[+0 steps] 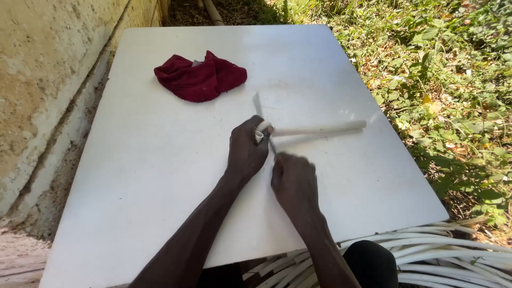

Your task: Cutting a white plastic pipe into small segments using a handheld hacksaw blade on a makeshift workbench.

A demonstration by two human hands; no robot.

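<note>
Outdoors, between a rough wall at the frame's left and weedy ground at the right, we worked at a white table (160,176). Our left hand (246,152) was clenched round the near end of a white pipe (320,128), which ran rightward across the centre. Our right hand (293,178), just below, gripped a thin blade (258,104) crossing that end. A red cloth (200,77) lay upper left; more pipes (453,250) lay lower right.

white pipe (320,128) lying flat, thin blade (258,105) crossing it
</note>
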